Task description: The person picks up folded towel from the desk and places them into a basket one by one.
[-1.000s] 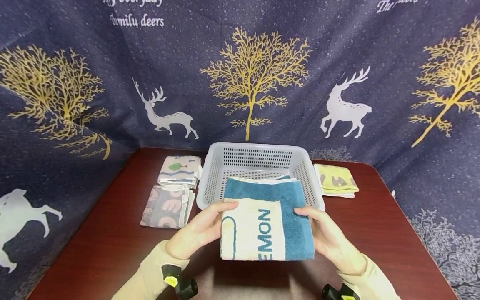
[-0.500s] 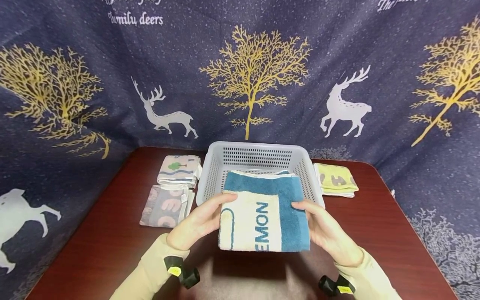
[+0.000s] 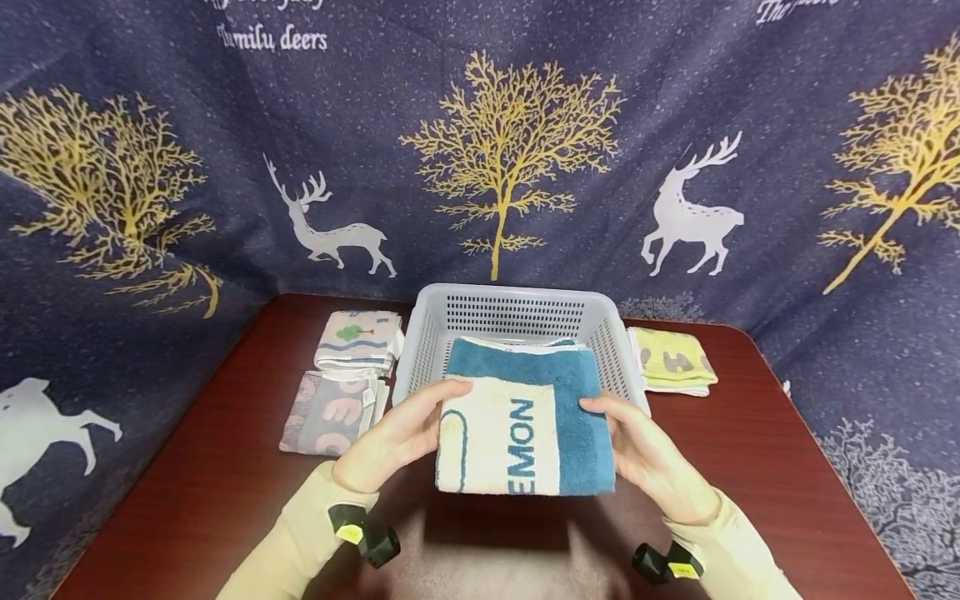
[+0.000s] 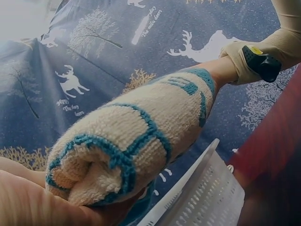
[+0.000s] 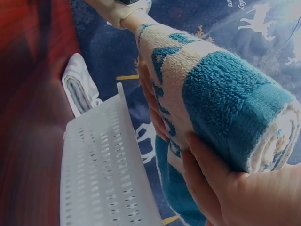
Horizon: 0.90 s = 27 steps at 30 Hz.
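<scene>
A folded blue and cream towel point(image 3: 532, 433) with the letters "EMON" is held up above the front of the table, overlapping the near side of a grey plastic basket point(image 3: 517, 291). My left hand point(image 3: 401, 433) grips its left edge, thumb on top and fingers underneath. On the opposite edge, my right hand point(image 3: 652, 454) holds the towel the same way. The wrist views show the towel point(image 5: 230, 99) bent into a thick roll-like fold, its layers visible at the end. The slotted basket point(image 4: 202, 197) appears beyond it.
Left of the basket lie two folded towels: one with a tree print point(image 3: 356, 337), and a grey-pink one point(image 3: 330, 414) nearer to me. A folded yellow towel point(image 3: 675, 360) sits to its right. Behind the reddish-brown table point(image 3: 217, 467) hangs a dark blue cloth point(image 3: 480, 33).
Both hands have carried the blue and cream towel slightly away from me, higher in the head view and further over the basket. The grip looks the same; the other towels and basket have stayed put.
</scene>
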Each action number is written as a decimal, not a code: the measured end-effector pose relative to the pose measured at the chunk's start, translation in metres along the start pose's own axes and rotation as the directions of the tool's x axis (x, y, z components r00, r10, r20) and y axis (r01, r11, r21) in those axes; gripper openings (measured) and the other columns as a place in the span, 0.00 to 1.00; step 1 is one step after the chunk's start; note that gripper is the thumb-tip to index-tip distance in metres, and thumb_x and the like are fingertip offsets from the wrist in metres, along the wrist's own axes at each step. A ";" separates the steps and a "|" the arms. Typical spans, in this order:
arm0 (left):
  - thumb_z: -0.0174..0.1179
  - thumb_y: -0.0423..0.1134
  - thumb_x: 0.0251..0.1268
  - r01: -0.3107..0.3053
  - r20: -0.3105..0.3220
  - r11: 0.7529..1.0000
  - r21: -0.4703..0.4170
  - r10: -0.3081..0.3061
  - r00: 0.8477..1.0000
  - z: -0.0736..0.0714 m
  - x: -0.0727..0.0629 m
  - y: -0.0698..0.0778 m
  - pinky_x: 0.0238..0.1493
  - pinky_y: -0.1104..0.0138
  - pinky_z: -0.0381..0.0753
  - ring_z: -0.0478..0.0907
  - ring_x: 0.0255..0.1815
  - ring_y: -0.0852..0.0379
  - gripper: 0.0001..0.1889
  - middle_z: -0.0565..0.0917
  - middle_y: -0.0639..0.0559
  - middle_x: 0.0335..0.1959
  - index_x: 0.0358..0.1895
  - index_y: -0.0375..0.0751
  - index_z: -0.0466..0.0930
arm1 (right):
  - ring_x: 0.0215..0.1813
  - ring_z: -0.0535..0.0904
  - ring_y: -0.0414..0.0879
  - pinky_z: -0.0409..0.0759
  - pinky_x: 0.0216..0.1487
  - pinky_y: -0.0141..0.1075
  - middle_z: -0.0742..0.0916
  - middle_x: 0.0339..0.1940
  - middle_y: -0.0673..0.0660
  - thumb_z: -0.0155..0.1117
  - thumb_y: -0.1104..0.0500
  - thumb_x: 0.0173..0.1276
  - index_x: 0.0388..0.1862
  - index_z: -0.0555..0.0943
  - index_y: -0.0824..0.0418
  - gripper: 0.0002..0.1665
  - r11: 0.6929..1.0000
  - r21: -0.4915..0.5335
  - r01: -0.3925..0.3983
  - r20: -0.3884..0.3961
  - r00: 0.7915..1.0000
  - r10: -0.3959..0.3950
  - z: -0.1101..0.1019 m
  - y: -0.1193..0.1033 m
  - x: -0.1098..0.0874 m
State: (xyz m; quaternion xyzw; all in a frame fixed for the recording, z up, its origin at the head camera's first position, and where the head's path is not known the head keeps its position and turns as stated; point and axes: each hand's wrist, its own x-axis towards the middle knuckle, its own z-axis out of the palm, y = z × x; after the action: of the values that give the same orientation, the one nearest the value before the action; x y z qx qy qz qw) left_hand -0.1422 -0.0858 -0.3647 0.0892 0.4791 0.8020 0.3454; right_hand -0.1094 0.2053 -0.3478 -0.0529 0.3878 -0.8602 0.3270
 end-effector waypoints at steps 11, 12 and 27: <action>0.33 0.34 0.76 0.000 0.038 1.000 -0.029 0.001 0.999 -0.003 0.002 0.011 0.48 0.68 0.80 0.81 0.44 0.65 0.18 0.85 0.59 0.43 0.48 0.47 0.77 | 0.44 0.85 0.42 0.84 0.44 0.37 0.87 0.45 0.52 0.34 0.63 0.79 0.54 0.75 0.55 0.19 1.000 -0.016 0.019 -0.039 0.999 -0.020 -0.001 -0.002 0.006; 0.33 0.34 0.76 0.000 0.044 1.000 -0.030 0.001 0.999 -0.003 0.002 0.012 0.47 0.69 0.80 0.81 0.44 0.65 0.18 0.86 0.59 0.42 0.47 0.47 0.77 | 0.44 0.85 0.42 0.84 0.44 0.37 0.87 0.44 0.52 0.35 0.63 0.79 0.53 0.75 0.55 0.19 1.000 -0.016 0.019 -0.045 0.999 -0.020 -0.001 -0.002 0.007; 0.33 0.35 0.75 0.035 0.036 0.997 -0.068 -0.032 0.999 -0.011 0.005 0.022 0.44 0.65 0.80 0.80 0.42 0.62 0.15 0.82 0.58 0.41 0.47 0.48 0.72 | 0.41 0.84 0.41 0.84 0.41 0.36 0.87 0.41 0.51 0.37 0.64 0.78 0.50 0.75 0.55 0.16 0.998 -0.030 0.063 -0.093 0.994 -0.065 -0.001 -0.005 0.012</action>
State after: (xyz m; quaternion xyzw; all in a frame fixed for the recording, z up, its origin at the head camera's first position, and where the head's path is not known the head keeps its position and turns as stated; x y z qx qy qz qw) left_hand -0.1608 -0.0969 -0.3530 0.0835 0.4467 0.8102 0.3701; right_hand -0.1219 0.2018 -0.3468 -0.0291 0.4126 -0.8663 0.2799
